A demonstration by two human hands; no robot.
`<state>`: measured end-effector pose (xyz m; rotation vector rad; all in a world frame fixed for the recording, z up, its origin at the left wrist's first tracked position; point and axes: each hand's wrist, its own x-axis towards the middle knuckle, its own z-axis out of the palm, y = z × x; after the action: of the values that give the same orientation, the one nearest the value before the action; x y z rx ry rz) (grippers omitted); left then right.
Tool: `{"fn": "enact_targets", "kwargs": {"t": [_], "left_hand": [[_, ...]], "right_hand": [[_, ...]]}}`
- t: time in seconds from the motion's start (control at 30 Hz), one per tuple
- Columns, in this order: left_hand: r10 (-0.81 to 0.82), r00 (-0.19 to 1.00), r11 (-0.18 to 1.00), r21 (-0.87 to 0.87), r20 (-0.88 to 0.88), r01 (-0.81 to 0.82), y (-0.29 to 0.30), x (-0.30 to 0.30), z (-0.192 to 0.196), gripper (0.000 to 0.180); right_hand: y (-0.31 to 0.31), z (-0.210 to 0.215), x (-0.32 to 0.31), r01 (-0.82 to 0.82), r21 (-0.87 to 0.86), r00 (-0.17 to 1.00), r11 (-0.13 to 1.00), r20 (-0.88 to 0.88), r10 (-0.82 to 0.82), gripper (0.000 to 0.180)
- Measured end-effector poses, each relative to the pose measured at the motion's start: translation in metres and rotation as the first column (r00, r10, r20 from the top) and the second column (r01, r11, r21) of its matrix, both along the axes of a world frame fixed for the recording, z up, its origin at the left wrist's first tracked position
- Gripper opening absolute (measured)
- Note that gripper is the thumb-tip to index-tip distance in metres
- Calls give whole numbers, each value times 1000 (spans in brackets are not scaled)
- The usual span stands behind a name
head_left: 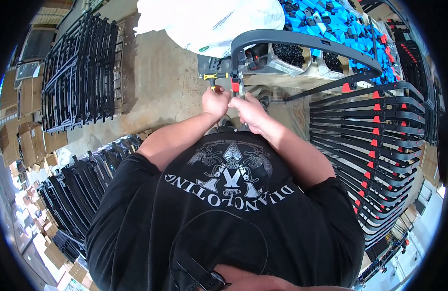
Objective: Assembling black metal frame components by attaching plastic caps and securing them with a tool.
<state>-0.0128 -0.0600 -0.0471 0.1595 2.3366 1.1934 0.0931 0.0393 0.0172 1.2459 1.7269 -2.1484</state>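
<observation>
Got two bare hands and one T-shaped yellow-and-black tool here.
Counting one white sack, at least two open boxes of small black parts, at least three stacks of black frames, and way too many blue pieces to tally, lol.

The left hand is covering the lower part of the yellow-and-black T-handle, and the right hand is hiding part of a silvery piece too small to identify. The upper edge is cutting off the white sack.
</observation>
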Motion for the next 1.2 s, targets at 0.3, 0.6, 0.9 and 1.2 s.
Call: {"fn": "enact_targets", "kwargs": {"t": [0.3, 0.6, 0.9, 1.2], "left_hand": [[-4, 989, 991, 130, -149, 24, 7, -17, -58, 25], [31, 946, 836, 511, 324, -202, 13, -29, -5, 35], [-159, 953, 904, 351, -257, 245, -38, 9, 33, 22], [-773, 582, 575, 108, -251, 811, 122, 101, 134, 21]], "right_hand": [[2, 22, -1, 18, -153, 1000, 988, 9, -16, 23], [31, -20, 34, 332, -115, 935, 936, -87, -343, 20], [68, 9, 140, 277, 177, 958, 945, 31, -286, 45], [110, 37, 106, 365, -284, 831, 886, -329, -448, 42]]}}
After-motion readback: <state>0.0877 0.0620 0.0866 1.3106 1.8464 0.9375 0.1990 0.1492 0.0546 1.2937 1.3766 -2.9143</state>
